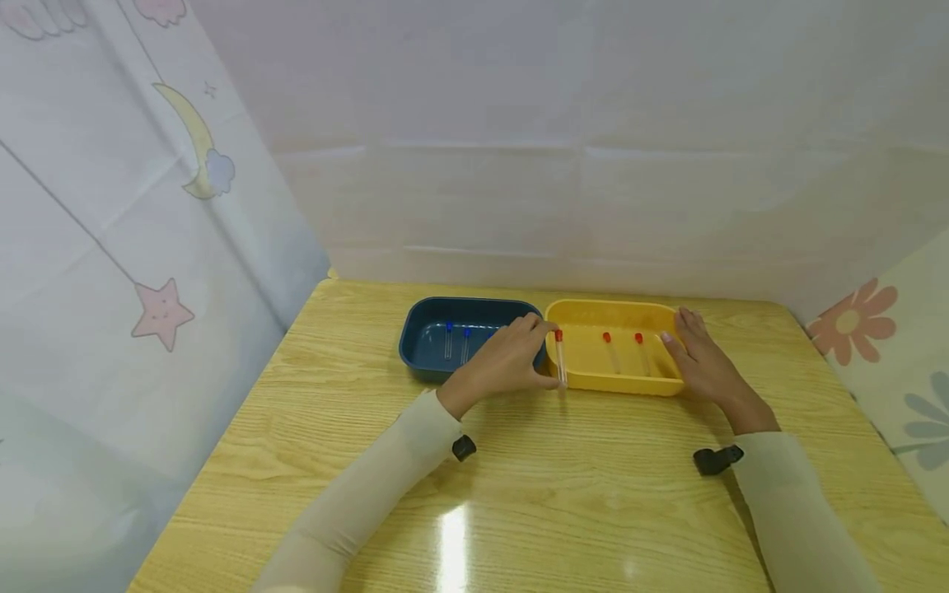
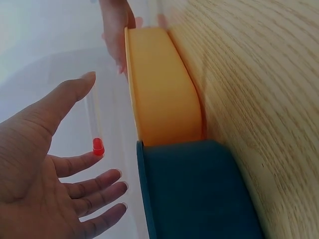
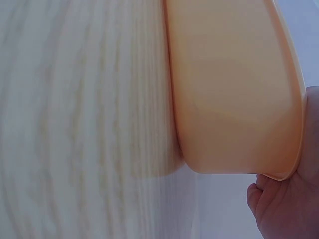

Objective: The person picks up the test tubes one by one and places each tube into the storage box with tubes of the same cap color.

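My left hand [image 1: 507, 360] holds a clear test tube with a red cap [image 1: 560, 358] by its two ends, thumb at the bottom and index finger at the cap. In the left wrist view, its red cap [image 2: 98, 147] touches the index fingertip while the other fingers spread loosely. This tube is over the left end of a yellow tray [image 1: 626, 384], where two more red-capped tubes [image 1: 613, 354] lie. At that tray's right end, my right hand [image 1: 708, 362] holds the rim, thumb on the inner side and fingers outside.
A dark blue tray [image 1: 423, 371] stands against the yellow one's left side, with blue-capped tubes [image 1: 448, 339] in it, partly behind my left forearm. Both sit on a wooden table [image 1: 563, 494] near its back edge. A pale printed cloth [image 1: 474, 214] hangs behind.
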Motion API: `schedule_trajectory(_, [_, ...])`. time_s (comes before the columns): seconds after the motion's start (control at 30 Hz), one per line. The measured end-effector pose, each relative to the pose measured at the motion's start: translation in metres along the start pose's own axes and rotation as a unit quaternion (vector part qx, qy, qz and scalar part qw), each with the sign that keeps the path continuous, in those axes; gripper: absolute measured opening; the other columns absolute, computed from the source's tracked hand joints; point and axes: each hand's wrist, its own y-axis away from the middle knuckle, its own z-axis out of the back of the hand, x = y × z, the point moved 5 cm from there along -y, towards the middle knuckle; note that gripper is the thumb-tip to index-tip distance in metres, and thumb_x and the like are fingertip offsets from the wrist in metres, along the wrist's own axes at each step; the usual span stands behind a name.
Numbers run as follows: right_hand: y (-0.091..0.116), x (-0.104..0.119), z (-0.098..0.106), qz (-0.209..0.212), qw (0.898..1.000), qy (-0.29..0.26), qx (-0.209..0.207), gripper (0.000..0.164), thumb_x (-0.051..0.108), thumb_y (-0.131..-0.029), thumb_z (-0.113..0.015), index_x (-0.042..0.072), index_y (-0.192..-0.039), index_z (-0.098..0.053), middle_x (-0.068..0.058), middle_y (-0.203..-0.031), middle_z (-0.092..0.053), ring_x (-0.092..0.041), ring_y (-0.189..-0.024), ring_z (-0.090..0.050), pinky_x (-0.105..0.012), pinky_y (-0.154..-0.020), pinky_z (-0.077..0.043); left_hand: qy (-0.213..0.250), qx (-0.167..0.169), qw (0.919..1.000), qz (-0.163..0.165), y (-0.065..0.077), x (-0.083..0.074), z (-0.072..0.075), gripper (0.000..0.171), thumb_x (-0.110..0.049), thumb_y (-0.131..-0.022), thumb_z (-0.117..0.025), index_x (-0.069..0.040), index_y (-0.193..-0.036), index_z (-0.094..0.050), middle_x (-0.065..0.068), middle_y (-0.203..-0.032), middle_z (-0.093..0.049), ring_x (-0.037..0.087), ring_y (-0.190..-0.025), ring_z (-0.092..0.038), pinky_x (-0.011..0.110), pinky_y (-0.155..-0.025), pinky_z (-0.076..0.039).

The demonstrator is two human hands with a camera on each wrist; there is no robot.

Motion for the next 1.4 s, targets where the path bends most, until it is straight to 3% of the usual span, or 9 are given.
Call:
schedule_trajectory(0.4, [-0.001, -0.001, 0.0, -0.007, 1.0, 0.0, 0.004, 0.071, 0.038, -0.113, -0.026, -0.011, -0.156, 0.002, -0.022, -0.165, 0.017, -0.039, -0.15, 0.023, -0.065, -0.117, 0.009, 0.011, 0.008, 0.9999, 0.009, -0.012, 0.005, -0.005, 0.09, -0.063, -0.085, -0.073, -0.013, -0.153, -0.043, 0.008, -0.136, -0.05, 0.019, -0.108, -0.051, 0.037, -0.093, -0.048])
schedule_trajectory(0.7, [-0.001, -0.002, 0.0, 0.0, 1.0, -0.004, 0.004, 0.071, 0.038, -0.113, -0.026, -0.011, -0.156, 0.002, -0.021, -0.165, 0.017, -0.039, -0.15, 0.023, -0.064, -0.117, 0.01, 0.007, 0.012, 0.9999, 0.009, -0.022, 0.005, -0.009, 0.089, -0.064, -0.086, -0.071, -0.012, -0.152, -0.043, 0.009, -0.138, -0.05, 0.019, -0.106, -0.052, 0.034, -0.089, -0.049])
schedule_trajectory(1.07, [-0.001, -0.001, 0.0, -0.001, 1.0, -0.001, 0.006, 0.07, 0.038, -0.113, -0.026, -0.011, -0.156, 0.002, -0.022, -0.165, 0.017, -0.039, -0.15, 0.022, -0.063, -0.117, 0.01, 0.085, 0.031, 0.9955, 0.027, -0.03, 0.006, -0.011, 0.091, -0.059, -0.087, -0.073, -0.011, -0.156, -0.036, 0.013, -0.149, -0.042, 0.024, -0.127, -0.049, 0.037, -0.104, -0.047])
schedule_trajectory(1.2, [0.0, -0.001, 0.001, -0.002, 1.0, -0.005, 0.007, 0.07, 0.038, -0.113, -0.026, -0.011, -0.156, 0.002, -0.022, -0.165, 0.017, -0.039, -0.15, 0.023, -0.063, -0.117, 0.01, 0.098, 0.037, 0.9939, 0.035, -0.034, 0.007, -0.012, 0.091, -0.056, -0.088, -0.074, -0.012, -0.157, -0.034, 0.016, -0.156, -0.035, 0.028, -0.139, -0.042, 0.042, -0.11, -0.043])
schedule_trajectory(1.4, [0.0, 0.0, 0.001, -0.004, 1.0, -0.005, 0.008, 0.071, 0.038, -0.113, -0.026, -0.011, -0.156, 0.002, -0.022, -0.165, 0.017, -0.039, -0.15, 0.022, -0.064, -0.117, 0.01, 0.1, 0.034, 0.9938, 0.036, -0.041, 0.008, -0.015, 0.091, -0.053, -0.087, -0.076, -0.012, -0.157, -0.035, 0.018, -0.155, -0.036, 0.028, -0.136, -0.045, 0.041, -0.108, -0.045])
